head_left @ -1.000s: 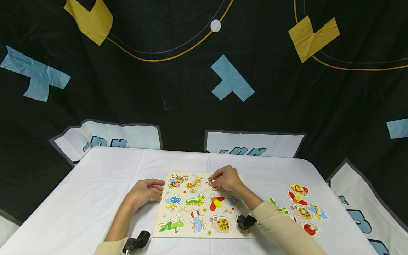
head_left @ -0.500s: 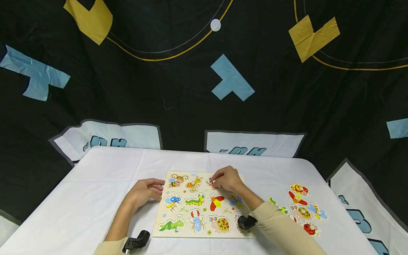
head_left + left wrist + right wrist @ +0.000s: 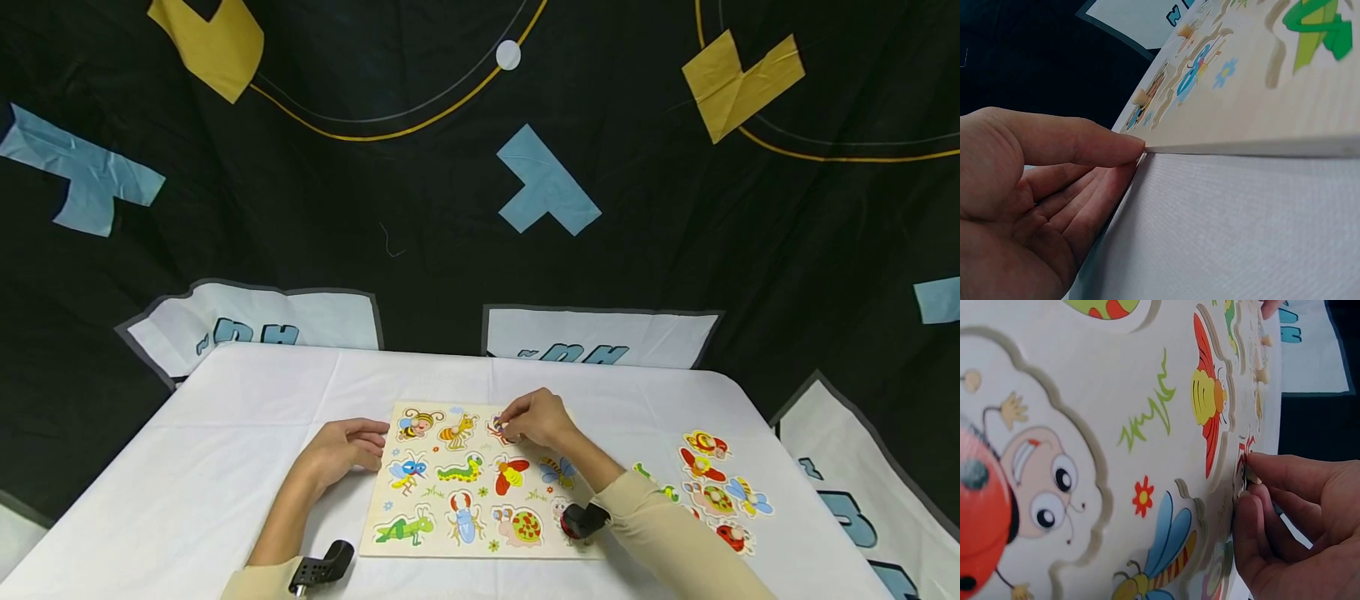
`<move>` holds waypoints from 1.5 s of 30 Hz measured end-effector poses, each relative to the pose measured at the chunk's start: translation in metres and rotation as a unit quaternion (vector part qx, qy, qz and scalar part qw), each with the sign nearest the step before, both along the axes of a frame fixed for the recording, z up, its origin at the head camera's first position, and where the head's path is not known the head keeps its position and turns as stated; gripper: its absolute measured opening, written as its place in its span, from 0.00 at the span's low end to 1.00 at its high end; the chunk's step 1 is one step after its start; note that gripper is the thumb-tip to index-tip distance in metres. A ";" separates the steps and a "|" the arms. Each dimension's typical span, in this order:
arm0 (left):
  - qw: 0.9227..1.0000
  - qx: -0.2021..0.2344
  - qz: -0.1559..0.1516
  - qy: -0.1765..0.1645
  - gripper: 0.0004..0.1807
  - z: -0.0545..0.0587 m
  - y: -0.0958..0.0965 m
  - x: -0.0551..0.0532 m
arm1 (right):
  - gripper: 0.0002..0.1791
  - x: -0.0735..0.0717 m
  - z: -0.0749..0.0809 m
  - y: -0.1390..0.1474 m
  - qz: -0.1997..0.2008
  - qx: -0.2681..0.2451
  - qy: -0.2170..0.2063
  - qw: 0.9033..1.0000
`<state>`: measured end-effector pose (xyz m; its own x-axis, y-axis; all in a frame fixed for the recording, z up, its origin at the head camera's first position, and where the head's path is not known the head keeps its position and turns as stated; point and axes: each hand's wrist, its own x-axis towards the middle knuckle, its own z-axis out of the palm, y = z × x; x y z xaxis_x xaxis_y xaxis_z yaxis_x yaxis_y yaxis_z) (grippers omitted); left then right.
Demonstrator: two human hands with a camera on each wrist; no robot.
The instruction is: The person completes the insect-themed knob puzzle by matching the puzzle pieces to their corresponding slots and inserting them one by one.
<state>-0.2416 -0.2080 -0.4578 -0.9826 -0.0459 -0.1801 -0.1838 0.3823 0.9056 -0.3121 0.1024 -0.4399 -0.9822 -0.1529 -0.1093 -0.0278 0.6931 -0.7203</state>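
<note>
A wooden insect puzzle board [image 3: 377, 507] lies flat on the white-covered table. My right hand [image 3: 542, 418] is over its top row, where thumb and fingertips pinch the small wooden knob [image 3: 1252, 477] of a red-legged, spider-like puzzle piece [image 3: 496, 432]; the fingers partly cover that piece, and I cannot tell whether it is fully seated. My left hand [image 3: 342, 454] rests at the board's left edge. Its straight thumb [image 3: 1079, 142] touches the edge in the left wrist view. Beside it, the bee piece [image 3: 417, 425] and the ant-like piece [image 3: 457, 433] sit in the top row.
Several loose insect pieces lie in a cluster right of the board, among them a ladybird piece [image 3: 731, 537] and a blue-winged piece [image 3: 748, 497]. A green caterpillar piece [image 3: 647, 473] is partly behind the right sleeve [image 3: 667, 533]. A black curtain [image 3: 420, 208] hangs behind the table [image 3: 247, 417].
Both hands keep nearly the same places. The right hand has shifted only very slightly at the spider-like piece, and the head view has tilted a little.
</note>
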 end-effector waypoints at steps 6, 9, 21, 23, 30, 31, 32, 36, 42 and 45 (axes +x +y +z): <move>1.000 -0.003 0.001 -0.001 0.32 0.001 0.000 0.000 | 0.06 -0.002 0.005 0.005 0.003 -0.005 -0.001 1.000; 1.000 -0.002 0.000 0.001 0.33 0.001 0.000 0.000 | 0.08 -0.003 0.008 0.009 0.002 0.002 0.008 1.000; 1.000 -0.002 -0.004 0.002 0.34 0.001 0.000 0.000 | 0.08 -0.007 0.020 0.035 -0.022 0.005 0.023 0.999; 1.000 0.000 -0.005 0.003 0.34 0.001 0.000 0.000 | 0.08 -0.007 0.020 0.041 -0.027 0.007 0.028 0.999; 1.000 -0.005 -0.004 0.000 0.33 0.001 0.001 0.001 | 0.09 -0.006 0.022 0.062 -0.041 0.005 0.036 0.999; 1.000 -0.006 -0.004 0.000 0.33 0.001 0.001 0.001 | 0.09 -0.006 0.023 0.065 -0.041 0.000 0.034 0.999; 1.000 -0.007 -0.004 0.001 0.33 0.001 0.000 0.001 | 0.09 -0.005 0.023 0.068 -0.042 -0.003 0.033 0.999; 1.000 -0.008 -0.010 0.007 0.33 0.000 0.000 0.001 | 0.12 -0.003 0.024 0.081 -0.044 -0.002 0.029 0.999; 1.000 -0.009 -0.012 0.008 0.33 0.001 0.001 0.001 | 0.13 -0.003 0.024 0.102 -0.056 0.017 0.025 0.998; 1.000 -0.010 -0.011 0.007 0.33 0.001 0.001 0.000 | 0.13 -0.003 0.026 0.111 -0.064 0.020 0.022 0.998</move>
